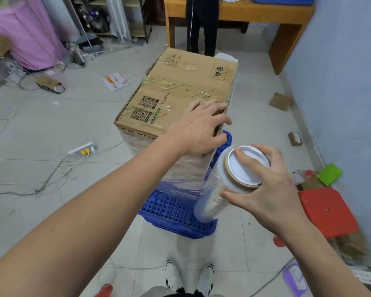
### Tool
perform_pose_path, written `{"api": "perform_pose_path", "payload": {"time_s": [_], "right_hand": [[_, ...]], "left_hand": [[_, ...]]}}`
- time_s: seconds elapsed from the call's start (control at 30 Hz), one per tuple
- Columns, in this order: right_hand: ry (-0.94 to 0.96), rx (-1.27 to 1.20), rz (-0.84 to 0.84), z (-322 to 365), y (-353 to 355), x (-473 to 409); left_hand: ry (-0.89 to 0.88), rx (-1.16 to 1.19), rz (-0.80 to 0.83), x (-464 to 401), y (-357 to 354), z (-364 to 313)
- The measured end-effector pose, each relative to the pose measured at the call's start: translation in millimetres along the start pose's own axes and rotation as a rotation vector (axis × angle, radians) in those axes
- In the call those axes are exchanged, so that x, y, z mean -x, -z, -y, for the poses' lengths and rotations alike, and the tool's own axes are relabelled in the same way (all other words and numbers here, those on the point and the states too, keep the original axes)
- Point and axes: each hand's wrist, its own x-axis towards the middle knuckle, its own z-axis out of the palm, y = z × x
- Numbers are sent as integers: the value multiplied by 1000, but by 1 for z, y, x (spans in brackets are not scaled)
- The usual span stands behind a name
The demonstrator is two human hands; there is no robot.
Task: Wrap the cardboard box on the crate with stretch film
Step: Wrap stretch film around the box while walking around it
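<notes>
Cardboard is what stands tallest: the box (178,93) sits on the blue crate (176,213) on the tiled floor, its lower sides already banded in film, its top bare but for printed tape. Film runs from the box's near corner to the roll (225,185), just beside the crate's right edge. The box is tall for its footing, so a hard pull on the roll could probably tip or slide it off the crate; slack, instead, would leave loose, wrinkled bands. The left hand (201,127) lies on the box's near right top corner, fingers spread and fairly straight, thumb down the side. The right hand (268,185) clamps the roll's upper end, fingers curled round its white cap (244,166).
</notes>
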Motion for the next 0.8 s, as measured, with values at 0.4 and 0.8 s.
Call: {"api": "perform_pose_path", "payload": {"time_s": [0.4, 0.8], "right_hand": [[66, 163, 276, -20, 16, -16], [421, -21, 399, -49, 14, -43]], "left_hand": [[13, 20, 16, 1, 3, -1], [12, 13, 9, 2, 1, -3]]}}
